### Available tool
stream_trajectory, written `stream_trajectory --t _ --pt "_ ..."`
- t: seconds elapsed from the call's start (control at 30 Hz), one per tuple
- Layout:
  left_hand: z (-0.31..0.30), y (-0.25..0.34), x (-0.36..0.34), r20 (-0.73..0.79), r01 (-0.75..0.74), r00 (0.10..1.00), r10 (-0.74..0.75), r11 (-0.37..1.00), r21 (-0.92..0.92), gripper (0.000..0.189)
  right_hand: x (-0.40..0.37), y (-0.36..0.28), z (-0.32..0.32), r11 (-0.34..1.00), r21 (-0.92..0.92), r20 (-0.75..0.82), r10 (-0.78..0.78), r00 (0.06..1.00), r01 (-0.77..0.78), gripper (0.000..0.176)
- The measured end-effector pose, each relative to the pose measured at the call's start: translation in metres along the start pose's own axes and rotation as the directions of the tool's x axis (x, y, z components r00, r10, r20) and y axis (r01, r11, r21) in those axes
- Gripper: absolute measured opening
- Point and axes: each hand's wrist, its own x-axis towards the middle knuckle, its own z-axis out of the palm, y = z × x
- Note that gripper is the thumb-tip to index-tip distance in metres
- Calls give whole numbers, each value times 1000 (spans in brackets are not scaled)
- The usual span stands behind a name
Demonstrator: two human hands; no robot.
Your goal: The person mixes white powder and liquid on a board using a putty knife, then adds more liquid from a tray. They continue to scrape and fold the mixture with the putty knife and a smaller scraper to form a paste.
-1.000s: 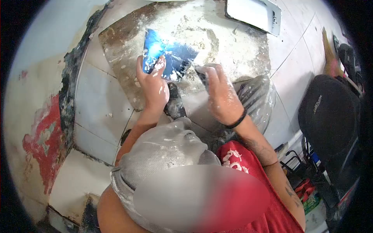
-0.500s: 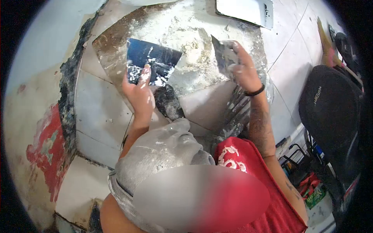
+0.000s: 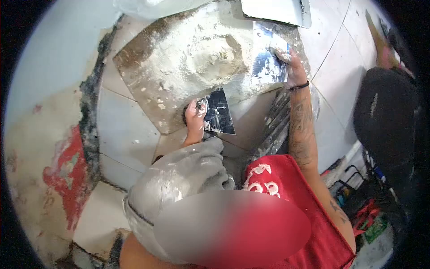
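Hands: both closed around blades. Left hand (image 3: 195, 117), just left of centre frame, grips a dark, flat, trapezoid blade smeared with white (image 3: 220, 114). Right hand (image 3: 296, 69), upper right of centre, grips a broad blue flat blade streaked with white (image 3: 265, 67).
Powder: loose, cream-white, ring-like mound with a hollow (image 3: 219, 58), upper middle of frame, on the board.
Mound from left hand: up and a little to the right; the dark blade's top corner sits just below the mound's lower edge.
Mound from right hand: to the left; the blue blade is just beside the mound's right edge. Contact with powder or board cannot be told.
Nearer: left hand by a little, as seen in frame; the two blades about equally close.
Axes: mound roughly round, no clear long axis. Dark blade's wide edge faces right, running up-down with a lean; blue blade's wide edge faces left, nearly upright in frame.
Board: mottled brown, powder-coated flat sheet (image 3: 139, 76), laid askew on pale floor tiles (image 3: 121, 116).
Tray: white, rectangular, dark-edged (image 3: 275, 11), top of frame, above the blue blade.
Right wrist: thin black band (image 3: 299, 86).
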Motion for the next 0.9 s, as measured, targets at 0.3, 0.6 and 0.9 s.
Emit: stream_trajectory --t 0.3,0.6,0.9 --pt "-120 102 -21 -219 35 976 6 982 185 22 34 41 -60 832 -406 113 -366 924 379 28" --pt "-131 160 -155 -430 118 903 0 962 248 20 14 53 -38 953 -147 87 -255 963 265 32" --pt "-58 74 -117 -340 65 940 26 965 253 19 -5 6 11 337 -790 290 -531 796 512 34"
